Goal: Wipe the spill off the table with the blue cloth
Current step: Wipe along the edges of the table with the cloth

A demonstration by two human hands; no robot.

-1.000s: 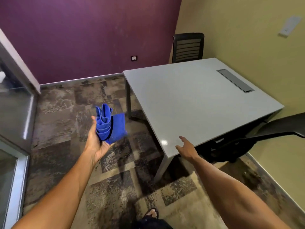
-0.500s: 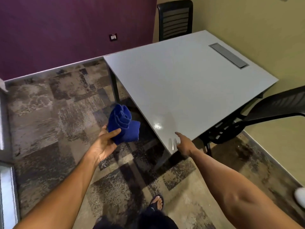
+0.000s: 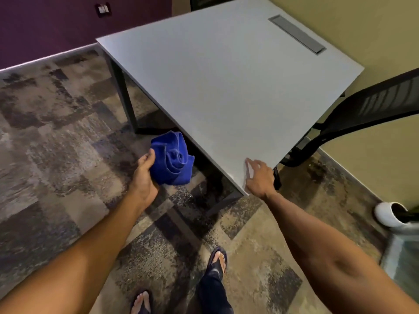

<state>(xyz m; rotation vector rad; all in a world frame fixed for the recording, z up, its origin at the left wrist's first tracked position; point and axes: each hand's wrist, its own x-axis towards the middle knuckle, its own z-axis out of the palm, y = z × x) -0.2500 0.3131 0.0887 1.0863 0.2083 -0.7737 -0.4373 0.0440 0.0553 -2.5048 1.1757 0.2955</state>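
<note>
At the near corner of the grey table (image 3: 226,87), your right hand (image 3: 260,177) now rests with its fingers spread and loose, closed on nothing, the fingertips touching the top just inside the edge; a second ago that hand hung short of the corner, clear of the surface. You have stepped closer in that time, so the table fills far more of the view and its near corner sits right between your arms. Your left hand (image 3: 145,175) is clamped on the blue cloth (image 3: 173,158), which is bunched into a rolled wad and held off the left side of that corner, over the patterned carpet (image 3: 56,132) and lower than the tabletop; earlier it was carried further out to the left and higher in the view, so it has closed in on the table edge but has not reached the surface. No wiping has begun, by my judgement. As for the spill, you cannot make it out clearly from here: the top looks plain grey, with only a faint paler smear beside your right fingertips that may be liquid or just glare. A black chair (image 3: 362,114) stands beyond the table's right edge. What the approach means, I think, is that the cloth must next come up and over the edge onto that corner.
</note>
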